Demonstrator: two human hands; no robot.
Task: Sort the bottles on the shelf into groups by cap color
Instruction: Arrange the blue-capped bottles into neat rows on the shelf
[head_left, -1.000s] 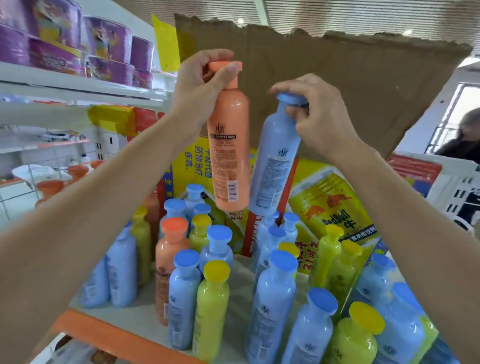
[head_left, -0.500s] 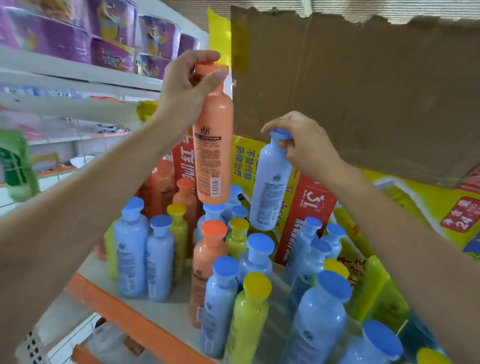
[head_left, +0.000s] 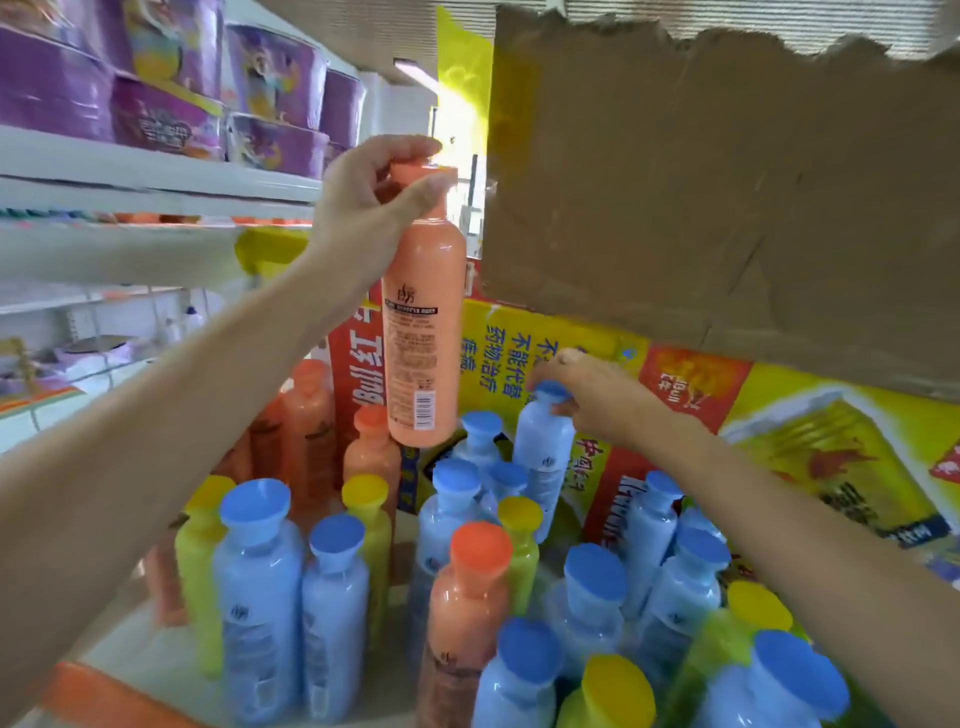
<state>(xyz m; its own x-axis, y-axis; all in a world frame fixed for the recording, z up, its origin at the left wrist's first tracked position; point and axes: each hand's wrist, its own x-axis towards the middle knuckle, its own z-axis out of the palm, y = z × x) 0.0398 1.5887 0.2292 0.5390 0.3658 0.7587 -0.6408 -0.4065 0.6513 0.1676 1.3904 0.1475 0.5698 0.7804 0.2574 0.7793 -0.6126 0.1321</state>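
Note:
My left hand (head_left: 363, 208) grips an orange bottle (head_left: 423, 322) by its orange cap and holds it upright in the air above the shelf. My right hand (head_left: 597, 400) pinches the blue cap of a blue bottle (head_left: 543, 457), which stands low among other blue-capped bottles at the back. Several orange bottles (head_left: 306, 431) stand grouped at the back left. Blue-capped, yellow-capped and one orange-capped bottle (head_left: 467, 613) are mixed across the shelf (head_left: 150, 654).
A torn cardboard sheet (head_left: 727, 182) hangs above the shelf on the right. Yellow and red printed boxes (head_left: 691, 395) form the back wall. Purple tubs (head_left: 171, 104) sit on the upper left shelf. An orange shelf edge (head_left: 93, 691) runs along the front.
My right hand has lowered the blue bottle down among the blue-capped bottles at the back. The left hand keeps the orange bottle raised. The view has shifted left.

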